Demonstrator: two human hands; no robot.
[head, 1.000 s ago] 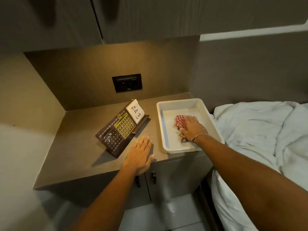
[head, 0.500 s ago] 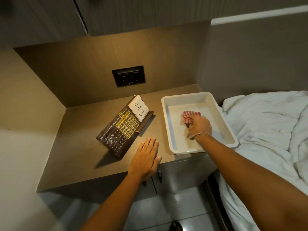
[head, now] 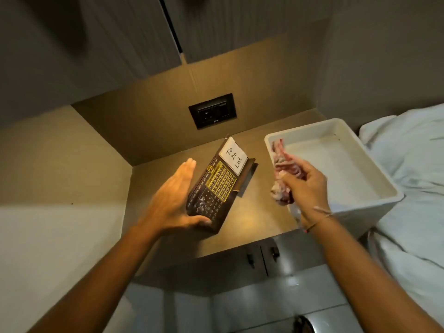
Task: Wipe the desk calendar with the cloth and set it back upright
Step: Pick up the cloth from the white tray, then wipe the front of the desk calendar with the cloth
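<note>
A dark brown desk calendar (head: 217, 186) with a gold date grid and a white "To Do List" note stands tilted on the brown bedside counter (head: 259, 212). White dust smears its lower left corner. My left hand (head: 173, 200) cups the calendar's left edge, thumb under its near bottom corner, fingers straight behind it. My right hand (head: 305, 188) grips a crumpled red-and-white cloth (head: 286, 174), held above the counter just right of the calendar, at the left edge of the tray.
A white plastic tray (head: 360, 169) sits on the counter's right end, beside white bedding (head: 413, 169). A black wall socket (head: 212, 111) is on the back panel. Cabinets hang overhead and two cabinet doors with handles (head: 263, 257) lie below the counter.
My right hand closed on the cloth and lifted it out of the tray toward the calendar. My left hand left the counter and took the calendar's left edge. The camera view shifted right.
</note>
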